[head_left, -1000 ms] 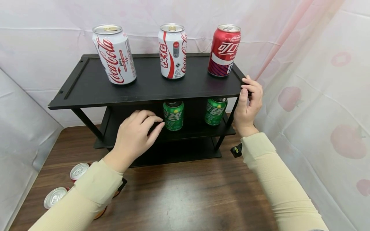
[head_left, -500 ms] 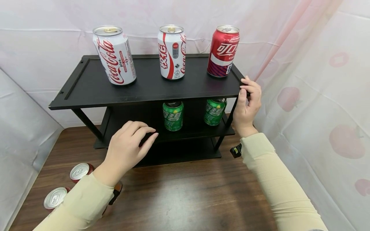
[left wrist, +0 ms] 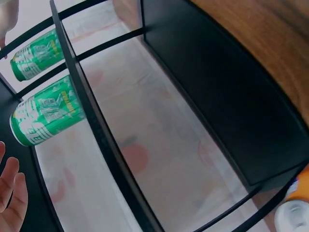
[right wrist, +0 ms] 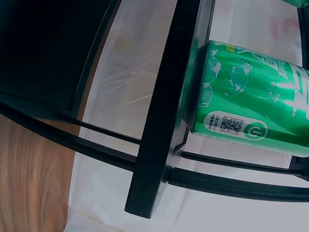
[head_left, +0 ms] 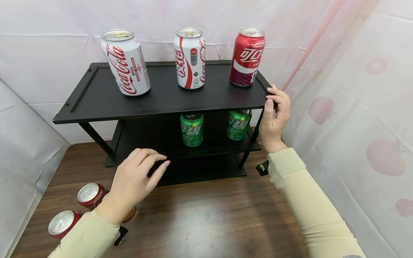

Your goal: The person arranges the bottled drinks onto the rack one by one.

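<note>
A black three-tier shelf stands on the wooden table. My right hand grips the right front corner of its top board, thumb in front. Two green Sprite cans stand on the middle tier: one near the centre, the other at the right. My left hand, fingers loosely bent and holding nothing, hovers before the shelf, apart from the cans. In the left wrist view, its fingertips show at the left edge. On the top board are a white Coca-Cola Plus can, another white cola can and a red cola can.
Two red cans with silver lids, one nearer the shelf and one in front, stand on the table at lower left. An orange item is partly hidden behind my left wrist. Pale curtains hang behind and beside the shelf.
My left hand has drawn back from beside the centre Sprite can, moving down and left. The right hand stays at the shelf corner.
</note>
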A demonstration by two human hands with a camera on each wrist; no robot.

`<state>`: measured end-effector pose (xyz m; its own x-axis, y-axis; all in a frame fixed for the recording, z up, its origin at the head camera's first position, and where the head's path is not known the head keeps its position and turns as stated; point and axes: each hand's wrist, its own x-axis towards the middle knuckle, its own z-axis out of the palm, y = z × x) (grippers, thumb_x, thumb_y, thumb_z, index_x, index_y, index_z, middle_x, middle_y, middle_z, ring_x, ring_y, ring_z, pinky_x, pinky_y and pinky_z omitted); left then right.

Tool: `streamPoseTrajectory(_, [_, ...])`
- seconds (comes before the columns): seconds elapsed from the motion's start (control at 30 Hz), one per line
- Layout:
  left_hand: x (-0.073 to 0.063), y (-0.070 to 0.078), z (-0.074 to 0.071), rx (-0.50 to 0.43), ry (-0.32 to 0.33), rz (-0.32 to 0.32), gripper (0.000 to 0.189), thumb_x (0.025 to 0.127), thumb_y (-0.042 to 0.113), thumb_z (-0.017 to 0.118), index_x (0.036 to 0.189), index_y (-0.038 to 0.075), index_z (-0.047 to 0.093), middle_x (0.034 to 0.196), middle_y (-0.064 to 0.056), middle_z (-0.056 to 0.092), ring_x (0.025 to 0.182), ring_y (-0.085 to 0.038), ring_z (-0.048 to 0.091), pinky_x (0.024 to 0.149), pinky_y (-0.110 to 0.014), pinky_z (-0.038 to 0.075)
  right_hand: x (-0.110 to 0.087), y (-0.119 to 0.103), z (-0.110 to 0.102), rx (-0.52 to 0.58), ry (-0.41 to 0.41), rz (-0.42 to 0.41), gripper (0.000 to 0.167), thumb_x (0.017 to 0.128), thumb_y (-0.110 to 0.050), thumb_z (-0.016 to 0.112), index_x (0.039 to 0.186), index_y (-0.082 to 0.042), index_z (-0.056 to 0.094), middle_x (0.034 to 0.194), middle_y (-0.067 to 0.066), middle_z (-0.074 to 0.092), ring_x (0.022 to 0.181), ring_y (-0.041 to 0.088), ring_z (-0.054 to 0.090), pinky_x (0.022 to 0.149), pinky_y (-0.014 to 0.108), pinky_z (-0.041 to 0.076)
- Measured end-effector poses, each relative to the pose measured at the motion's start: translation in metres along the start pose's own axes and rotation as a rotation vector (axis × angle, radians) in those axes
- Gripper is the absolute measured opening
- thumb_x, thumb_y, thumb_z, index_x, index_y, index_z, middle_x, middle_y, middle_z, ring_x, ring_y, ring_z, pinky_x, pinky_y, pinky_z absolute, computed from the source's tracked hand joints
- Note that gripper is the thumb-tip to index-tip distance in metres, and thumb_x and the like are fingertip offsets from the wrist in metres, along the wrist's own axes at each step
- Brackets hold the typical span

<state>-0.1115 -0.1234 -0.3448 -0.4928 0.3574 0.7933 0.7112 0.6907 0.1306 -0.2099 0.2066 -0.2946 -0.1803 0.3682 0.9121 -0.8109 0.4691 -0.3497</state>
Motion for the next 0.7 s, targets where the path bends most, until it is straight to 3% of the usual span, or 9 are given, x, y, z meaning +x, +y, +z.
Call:
streamPoseTrajectory(0.2, [-0.019,0.002,-0.001,0.006,-0.001,-0.046,0.041,0.101,0.042,0.052,0.092,0.009,0.075,0.09,-0.003,0.069,0.083,-0.02,0.063,0.063,-0.037,0.053,0.0,0.001,0.0,-0.007,-0.003,0.003,0.036,0.091,-0.018,0.05,0.088,0.017,0.054,0.103,0.039,0.059,0.117,0.041,0.061,0.109,0.051,0.043])
streamPoseTrajectory(0.5, [-0.053,0.001,-0.002,0.039,0.071,-0.127,0.041,0.099,0.045,0.056,0.089,0.01,0.075,0.086,0.0,0.069,0.079,-0.018,0.063,0.063,-0.033,0.049,-0.002,0.006,-0.002,-0.017,-0.007,0.017,0.036,0.092,-0.02,0.05,0.089,0.017,0.054,0.105,0.037,0.06,0.119,0.037,0.06,0.109,0.048,0.044])
streamPoseTrajectory(0.7, [-0.073,-0.001,-0.01,0.049,0.024,-0.216,0.043,0.098,0.047,0.055,0.092,0.01,0.075,0.088,-0.001,0.069,0.082,-0.02,0.063,0.069,-0.033,0.047,-0.002,0.004,-0.002,-0.02,-0.011,0.029,0.038,0.092,-0.022,0.05,0.089,0.016,0.054,0.106,0.037,0.06,0.121,0.034,0.06,0.107,0.047,0.045])
